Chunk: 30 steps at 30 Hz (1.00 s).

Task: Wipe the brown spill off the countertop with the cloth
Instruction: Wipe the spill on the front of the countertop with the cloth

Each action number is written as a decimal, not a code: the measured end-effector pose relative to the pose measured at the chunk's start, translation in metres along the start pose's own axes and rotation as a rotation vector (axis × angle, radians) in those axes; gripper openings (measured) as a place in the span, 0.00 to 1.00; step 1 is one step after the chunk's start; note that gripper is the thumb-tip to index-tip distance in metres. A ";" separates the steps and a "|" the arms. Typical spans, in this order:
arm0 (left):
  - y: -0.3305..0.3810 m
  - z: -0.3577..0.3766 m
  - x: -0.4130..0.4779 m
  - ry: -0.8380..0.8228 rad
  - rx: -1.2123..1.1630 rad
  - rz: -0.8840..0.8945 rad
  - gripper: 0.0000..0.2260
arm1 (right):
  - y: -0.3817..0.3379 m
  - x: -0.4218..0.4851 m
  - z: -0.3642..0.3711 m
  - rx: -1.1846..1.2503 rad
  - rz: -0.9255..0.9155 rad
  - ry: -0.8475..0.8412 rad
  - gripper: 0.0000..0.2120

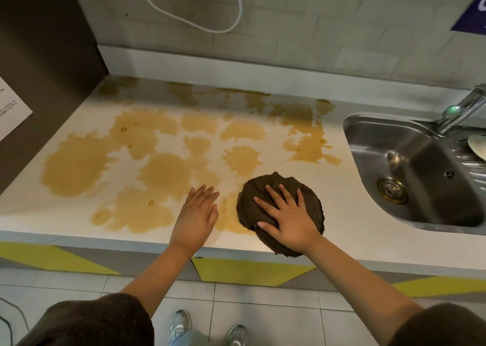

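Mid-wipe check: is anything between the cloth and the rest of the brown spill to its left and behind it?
Only the left hand, flat on the countertop just left of the cloth, blocks a leftward sweep. Toward the brown spill behind it, nothing visible stands in the way. The right hand presses the cloth.

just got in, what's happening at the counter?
A person is cleaning up a brown spill on the white countertop. The right hand presses flat on a dark brown cloth at the front edge, left of the sink. The left hand rests open beside it. Most of the spill remains.
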<state>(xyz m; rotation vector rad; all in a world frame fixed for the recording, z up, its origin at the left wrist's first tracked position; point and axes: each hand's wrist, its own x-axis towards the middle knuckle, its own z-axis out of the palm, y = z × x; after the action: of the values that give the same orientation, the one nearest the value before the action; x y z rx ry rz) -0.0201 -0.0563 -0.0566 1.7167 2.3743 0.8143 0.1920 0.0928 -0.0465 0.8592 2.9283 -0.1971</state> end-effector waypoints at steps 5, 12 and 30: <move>-0.001 0.002 -0.001 0.013 -0.004 -0.008 0.22 | 0.016 0.001 -0.003 0.018 0.038 0.018 0.32; -0.001 0.002 0.001 0.016 -0.005 -0.026 0.23 | -0.018 0.029 -0.004 0.050 0.186 0.013 0.34; -0.002 0.004 0.003 0.023 0.003 -0.038 0.24 | -0.001 0.031 -0.010 0.042 0.193 0.009 0.35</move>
<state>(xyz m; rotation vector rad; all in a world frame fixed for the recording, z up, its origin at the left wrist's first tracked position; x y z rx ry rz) -0.0216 -0.0525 -0.0606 1.6664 2.4165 0.8303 0.1655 0.1100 -0.0402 1.1444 2.8349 -0.2422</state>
